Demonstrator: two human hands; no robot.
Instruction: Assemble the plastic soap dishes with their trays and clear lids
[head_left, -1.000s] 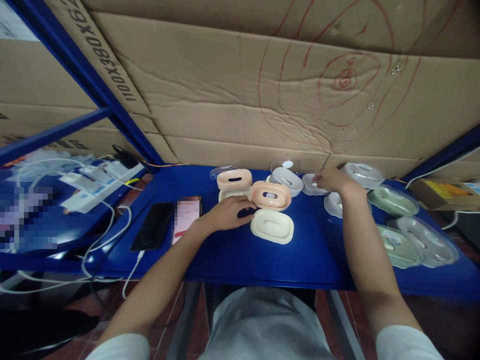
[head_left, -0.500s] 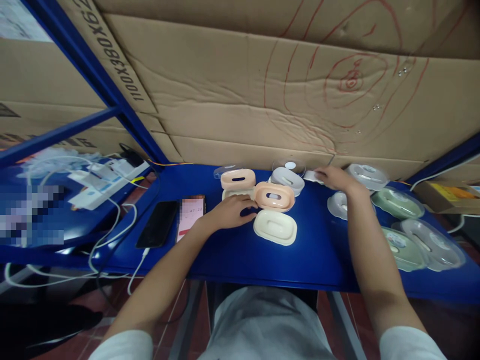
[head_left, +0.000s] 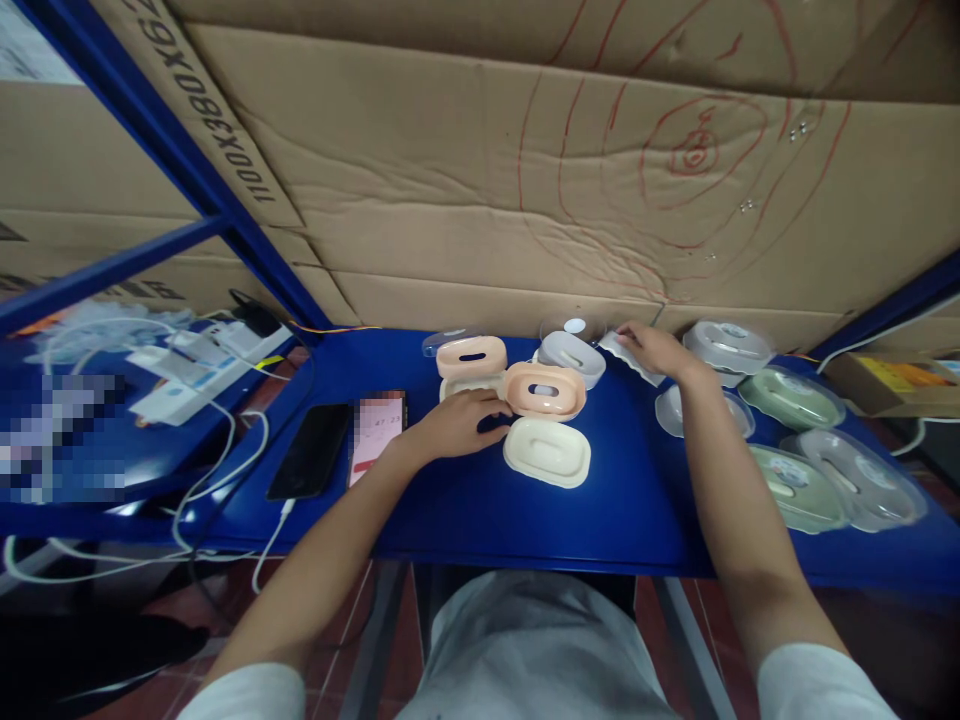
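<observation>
My left hand rests on the table with thumb and fingers apart, nothing held between them. Its fingertips are beside a peach soap dish with a slot in its middle. In front of that dish lies a cream tray. Behind my left hand, another peach dish sits above a cream one, which the hand partly covers. At the back of the table, my right hand pinches a white sheet with a wavy edge. A grey dish stands left of it.
Grey lidded dishes and green ones stand on the right. Two phones lie on the left, near a power strip with cables. A cardboard panel closes off the back; an open carton is far right.
My right hand has lifted and tilted the white sheet, so more of it shows. My left hand stays in place. The whole view has shifted slightly.
</observation>
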